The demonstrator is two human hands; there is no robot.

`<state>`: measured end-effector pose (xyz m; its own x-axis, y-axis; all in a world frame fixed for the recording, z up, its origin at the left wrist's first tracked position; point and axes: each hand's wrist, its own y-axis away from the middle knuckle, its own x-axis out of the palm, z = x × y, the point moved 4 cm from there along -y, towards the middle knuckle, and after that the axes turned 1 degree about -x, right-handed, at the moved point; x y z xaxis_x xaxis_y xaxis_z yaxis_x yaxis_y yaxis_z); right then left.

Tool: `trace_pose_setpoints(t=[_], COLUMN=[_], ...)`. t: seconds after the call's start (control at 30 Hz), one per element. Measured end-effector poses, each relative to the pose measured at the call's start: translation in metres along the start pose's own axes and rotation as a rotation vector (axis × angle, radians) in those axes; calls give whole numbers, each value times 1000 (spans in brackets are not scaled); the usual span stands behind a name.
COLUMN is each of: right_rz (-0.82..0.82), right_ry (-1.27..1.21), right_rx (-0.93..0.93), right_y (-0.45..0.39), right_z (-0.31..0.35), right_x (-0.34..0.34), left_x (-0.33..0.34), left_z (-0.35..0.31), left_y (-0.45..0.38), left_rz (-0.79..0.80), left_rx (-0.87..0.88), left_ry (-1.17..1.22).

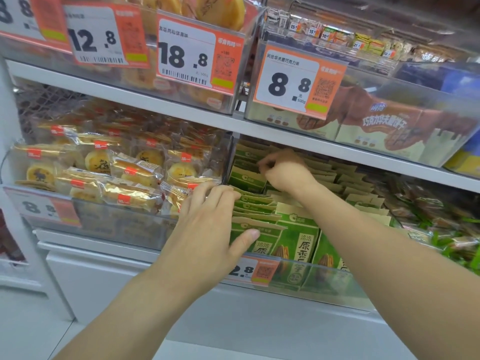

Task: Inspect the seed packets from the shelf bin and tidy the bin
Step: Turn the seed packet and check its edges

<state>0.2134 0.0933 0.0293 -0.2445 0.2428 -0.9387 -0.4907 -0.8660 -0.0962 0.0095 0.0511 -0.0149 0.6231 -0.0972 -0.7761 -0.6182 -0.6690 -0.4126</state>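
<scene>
- The tidying step looks to be in hand: both hands are in the clear bin on the middle shelf, working among the green seed packets.
- The left hand lies with straight fingers against the front row's left end, thumb on a packet face, gripping nothing.
- The right hand reaches to the back rows, fingers curled and pinching a packet top.
- Next, probably lifting that packet out to check it, without upsetting its neighbours.

Green-and-tan seed packets, orange-and-white price tags, golden pastries
</scene>
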Motion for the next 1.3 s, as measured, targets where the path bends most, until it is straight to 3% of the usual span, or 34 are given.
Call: trace_pose_setpoints(t=[0.2,0.53,0.73,0.83,0.93,1.0,1.1,1.2,1.3], right_rz=[-61,-335,-725,-822,-767,-700,-365,-55,198], right_ry=[-16,-59,-500,-695,-857,-969,-1154,-1141,-1088], right_rx=[-29,-422,-472,-435,-340,-251,-16,232,346], right_y=[10,98,163,190,209,215,214,224,236], right_z=[-1,-3,-36,-52,-64,-75,-106,-137,-158], right_x=[1,-35,-72,-86,-90,-84,-45,5,37], left_x=[-3,-2,-6,-11,-4,14,59,93,117], left_z=[-4,-4,-19,-42,-64,-75,-81,-80,-78], left_y=[2,1,6,15,29,36,53,68,83], left_rz=[-12,-70,-210,-217,-51,188,559,692,758], left_rx=[10,-29,-33,40,101,7,-272,-408,-528], left_ry=[-14,61,314,521,702,806,955,945,912])
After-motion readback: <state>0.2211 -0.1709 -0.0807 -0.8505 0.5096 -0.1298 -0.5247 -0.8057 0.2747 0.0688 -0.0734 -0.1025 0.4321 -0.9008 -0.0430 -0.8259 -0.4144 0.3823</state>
